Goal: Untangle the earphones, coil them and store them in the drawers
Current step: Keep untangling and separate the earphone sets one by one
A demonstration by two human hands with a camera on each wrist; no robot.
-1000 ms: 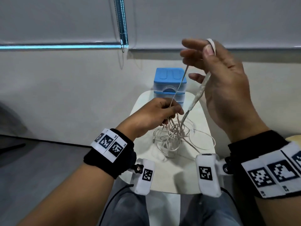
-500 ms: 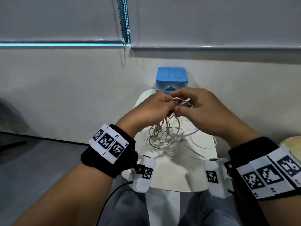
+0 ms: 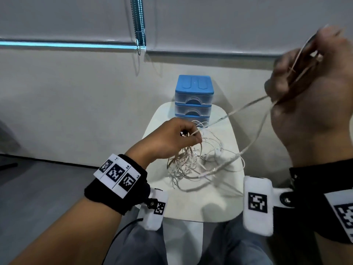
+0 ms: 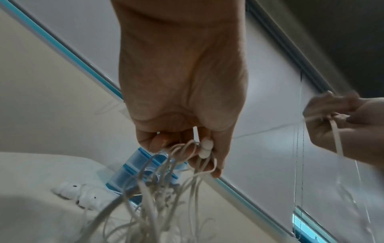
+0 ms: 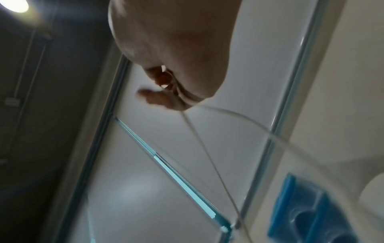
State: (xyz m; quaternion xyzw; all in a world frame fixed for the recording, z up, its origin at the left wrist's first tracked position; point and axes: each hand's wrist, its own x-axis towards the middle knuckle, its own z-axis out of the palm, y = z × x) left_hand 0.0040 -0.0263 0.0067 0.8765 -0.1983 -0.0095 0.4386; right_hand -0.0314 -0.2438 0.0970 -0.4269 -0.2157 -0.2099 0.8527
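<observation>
White, thin cords are gripped in both bare hands; the left hand point(image 3: 172, 138), low at the middle of the head view, curls its fingers point(image 4: 207, 162) round a bunch of loops, with a small white plug-like piece pinched among them; the right hand point(image 3: 305, 104), raised toward 2 o'clock, closes its fingers round a cord point(image 3: 246, 107) stretched up from the left hand, and a second strand sags down from it to the heap; the tangled earphones point(image 3: 193, 163) lie piled on a small white table point(image 3: 191, 203), just below the left hand; two white earbuds point(image 4: 74, 194) rest on the tabletop beside the heap; at 12 o'clock beyond the tangle stands a set of blue drawers point(image 3: 193, 98), its clear fronts shut, at the table's far edge; behind, a pale wall and grey blinds point(image 3: 76, 18).
</observation>
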